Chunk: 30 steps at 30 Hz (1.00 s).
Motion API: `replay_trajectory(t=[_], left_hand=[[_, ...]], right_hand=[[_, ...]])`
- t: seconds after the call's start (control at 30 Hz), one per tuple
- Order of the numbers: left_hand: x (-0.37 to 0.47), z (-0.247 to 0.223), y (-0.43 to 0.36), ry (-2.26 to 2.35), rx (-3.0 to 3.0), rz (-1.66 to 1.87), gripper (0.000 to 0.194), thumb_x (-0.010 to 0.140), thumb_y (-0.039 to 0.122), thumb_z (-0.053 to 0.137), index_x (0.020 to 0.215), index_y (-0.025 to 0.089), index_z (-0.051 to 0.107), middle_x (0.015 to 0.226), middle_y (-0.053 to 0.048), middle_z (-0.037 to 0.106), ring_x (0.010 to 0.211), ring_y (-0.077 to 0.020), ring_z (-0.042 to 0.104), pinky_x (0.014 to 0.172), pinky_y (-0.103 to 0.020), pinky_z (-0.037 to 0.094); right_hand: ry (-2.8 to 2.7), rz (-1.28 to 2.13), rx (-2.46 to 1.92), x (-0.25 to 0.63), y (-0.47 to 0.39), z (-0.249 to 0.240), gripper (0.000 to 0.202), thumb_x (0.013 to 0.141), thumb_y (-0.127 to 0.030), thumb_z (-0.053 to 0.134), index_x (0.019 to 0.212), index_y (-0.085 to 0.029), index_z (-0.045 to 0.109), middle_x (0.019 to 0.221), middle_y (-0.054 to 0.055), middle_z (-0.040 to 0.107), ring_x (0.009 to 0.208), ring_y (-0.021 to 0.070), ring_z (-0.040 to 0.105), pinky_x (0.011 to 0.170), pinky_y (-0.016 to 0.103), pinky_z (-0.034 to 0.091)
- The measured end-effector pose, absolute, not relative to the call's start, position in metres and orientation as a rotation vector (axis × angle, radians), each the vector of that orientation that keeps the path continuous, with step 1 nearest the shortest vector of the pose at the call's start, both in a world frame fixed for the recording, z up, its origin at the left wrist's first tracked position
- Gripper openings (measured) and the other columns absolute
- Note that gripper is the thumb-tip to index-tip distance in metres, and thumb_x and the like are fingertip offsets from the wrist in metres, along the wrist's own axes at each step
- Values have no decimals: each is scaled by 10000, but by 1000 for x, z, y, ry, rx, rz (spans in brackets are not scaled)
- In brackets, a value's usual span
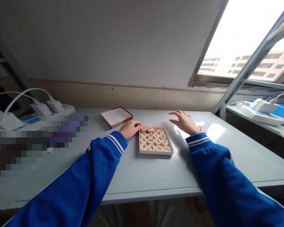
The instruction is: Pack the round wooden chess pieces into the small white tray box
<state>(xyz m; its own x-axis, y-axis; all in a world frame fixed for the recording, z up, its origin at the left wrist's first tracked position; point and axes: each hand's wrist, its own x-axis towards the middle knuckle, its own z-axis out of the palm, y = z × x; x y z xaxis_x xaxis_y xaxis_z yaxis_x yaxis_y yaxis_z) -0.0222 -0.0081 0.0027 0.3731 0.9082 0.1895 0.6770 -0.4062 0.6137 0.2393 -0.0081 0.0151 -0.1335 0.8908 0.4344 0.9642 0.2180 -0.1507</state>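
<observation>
A shallow box [156,152] stands on the desk, filled with rows of round wooden pieces [157,141]. Most carry dark characters; two at the back left corner carry red ones. My left hand [130,129] rests at the box's back left corner, its fingers together against the edge; whether they pinch anything is hidden. To the right of the box, my right hand [183,121] hovers above the desk with its fingers apart and nothing held. More loose pieces [200,127] lie behind and beside it, partly covered by the hand.
An open box lid [117,117] lies behind my left hand. Power strips with white plugs [41,109] are at the left, and another strip [260,114] sits on a shelf at the right. A wall and metal frame bound the desk [153,179].
</observation>
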Motion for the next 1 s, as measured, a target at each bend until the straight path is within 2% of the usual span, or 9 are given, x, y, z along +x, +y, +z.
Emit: replay_trajectory(t=[0.1,0.2,0.37,0.53,0.63,0.73,1.0], left_hand=[[-22,2,-7,1360,2207,713,282,752,281,420,871,162,647,906,-48,660,839,-184,581,775,-258,429],[-23,2,-6,1364,2201,710,284,750,282,421,873,159,646,904,-50,659,840,-187,581,773,-260,429],[-23,3,-7,1372,2193,697,286,746,285,422,874,160,646,899,-47,659,823,-183,584,772,-261,429],[-23,5,-8,1369,2209,689,291,753,283,416,875,152,645,900,-57,658,824,-182,584,765,-258,427],[-22,6,-9,1358,2222,693,287,754,271,417,872,149,648,909,-59,658,836,-180,583,776,-251,421],[-23,5,-8,1355,2212,688,285,754,269,418,872,152,649,915,-54,657,835,-177,584,781,-244,418],[-21,4,-9,1401,2225,680,279,760,285,416,872,170,644,908,-45,655,843,-180,575,771,-249,422]], right_hand=[[-1987,-410,-2062,274,1,3,271,811,-328,416,911,-214,640,1065,98,558,967,275,444,745,413,295],[-1989,-405,-2090,286,4,-4,299,830,-321,374,832,-238,661,1027,67,579,934,240,449,729,379,266],[-2032,-447,-1998,276,3,-1,294,810,-393,421,984,-256,614,1046,64,586,940,241,446,760,390,242],[-2063,-303,-1891,267,-3,11,256,753,-452,505,786,-249,657,909,56,611,922,245,454,758,391,269],[-2142,-34,-1601,247,-13,23,320,717,-518,521,836,-248,644,900,50,596,884,218,475,718,338,336],[-2285,255,-1323,221,-25,34,356,722,-511,519,897,-221,629,863,42,594,777,167,505,649,276,375],[-2369,253,-1313,199,-31,29,273,717,-442,568,878,-233,640,787,15,608,715,144,522,631,258,353]])
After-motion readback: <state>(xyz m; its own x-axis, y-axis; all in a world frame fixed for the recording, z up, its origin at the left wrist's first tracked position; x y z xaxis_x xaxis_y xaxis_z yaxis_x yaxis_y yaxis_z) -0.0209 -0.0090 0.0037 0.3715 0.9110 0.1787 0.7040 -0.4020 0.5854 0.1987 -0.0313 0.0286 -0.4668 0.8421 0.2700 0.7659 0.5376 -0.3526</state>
